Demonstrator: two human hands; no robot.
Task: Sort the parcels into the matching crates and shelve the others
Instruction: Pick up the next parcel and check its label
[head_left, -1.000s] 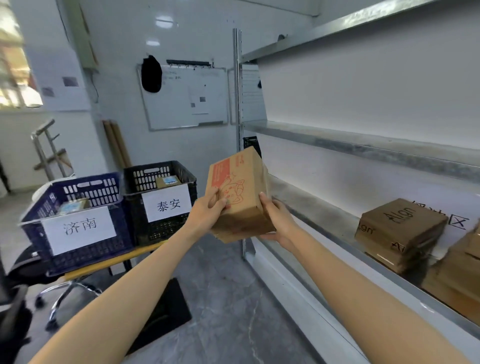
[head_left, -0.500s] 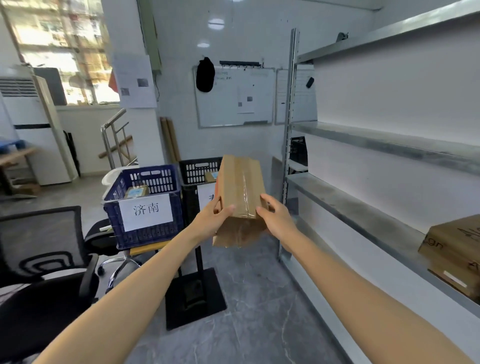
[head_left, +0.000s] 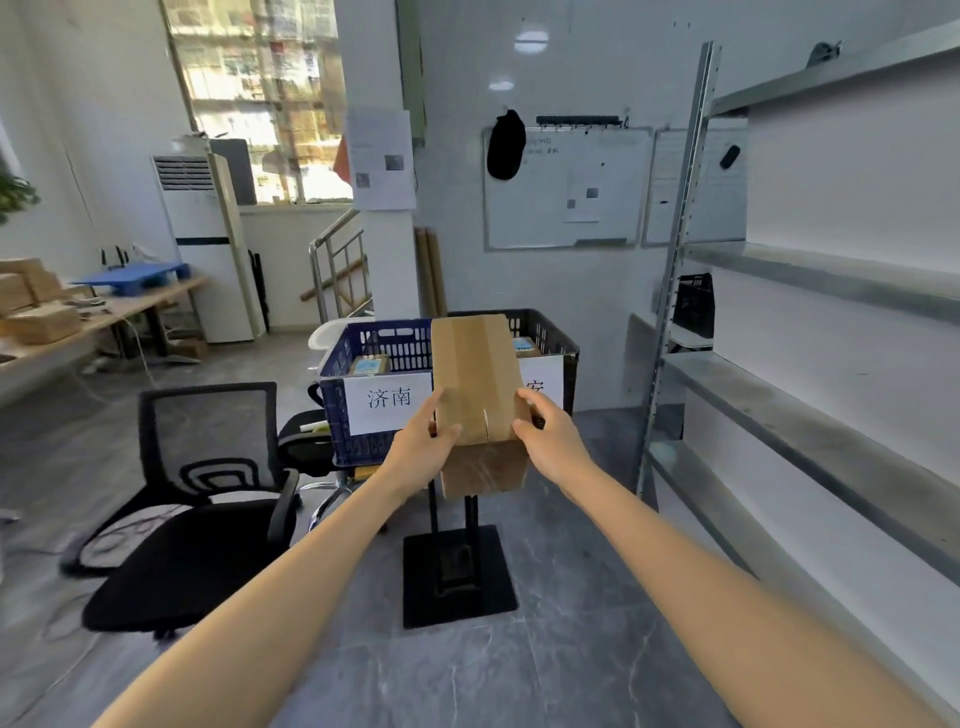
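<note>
You hold the cardboard parcel (head_left: 475, 384) in the air at the centre of the frame, in front of the blue crate (head_left: 379, 348) and the black crate (head_left: 548, 330), hiding part of the black crate's label. Your left hand (head_left: 421, 447) and right hand (head_left: 548, 441) clamp its near end, thumbs pressed on the taped top, fingers wrapping the sides. No address label faces you, so you risk choosing the wrong crate. Gripped at one end only, the far end may dip and slip.
</note>
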